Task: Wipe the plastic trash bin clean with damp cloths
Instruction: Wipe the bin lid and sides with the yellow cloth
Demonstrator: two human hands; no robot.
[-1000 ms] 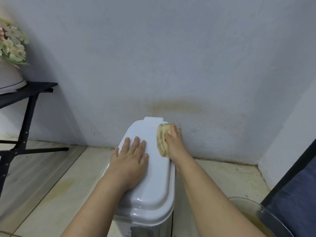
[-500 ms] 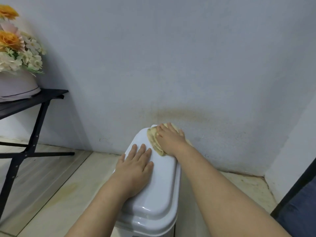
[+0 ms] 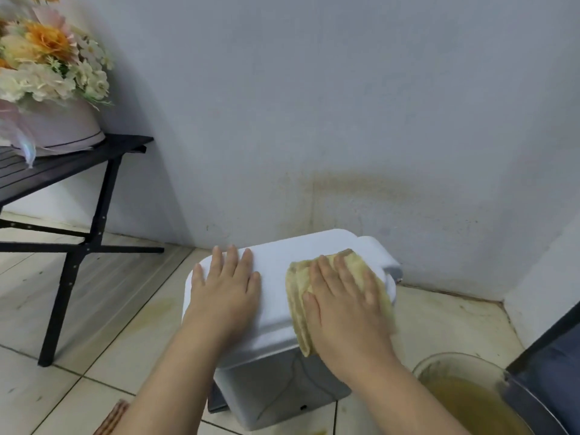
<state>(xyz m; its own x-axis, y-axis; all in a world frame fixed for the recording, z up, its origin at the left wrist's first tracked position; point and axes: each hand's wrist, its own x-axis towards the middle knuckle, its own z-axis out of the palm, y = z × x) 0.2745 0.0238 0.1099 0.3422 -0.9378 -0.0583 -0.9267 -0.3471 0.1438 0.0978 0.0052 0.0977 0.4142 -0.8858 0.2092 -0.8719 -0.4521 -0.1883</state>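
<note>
A white plastic trash bin (image 3: 276,390) stands on the tiled floor by the wall, its lid (image 3: 276,271) closed. My left hand (image 3: 226,290) lies flat on the left part of the lid, fingers spread. My right hand (image 3: 342,299) presses a folded yellowish cloth (image 3: 298,302) flat onto the right part of the lid, near the hinge. The cloth's lower edge hangs over the lid's front rim.
A glass bowl (image 3: 464,400) of murky yellowish water sits on the floor at the lower right. A black folding table (image 3: 72,164) at the left carries a bouquet (image 3: 47,73). The wall behind shows a yellowish stain (image 3: 351,183). A dark frame (image 3: 546,337) stands at the right.
The bin now appears turned sideways in view, and my right hand with the cloth has slid from the lid's far end toward its front edge. My left hand stays flat on the lid.
</note>
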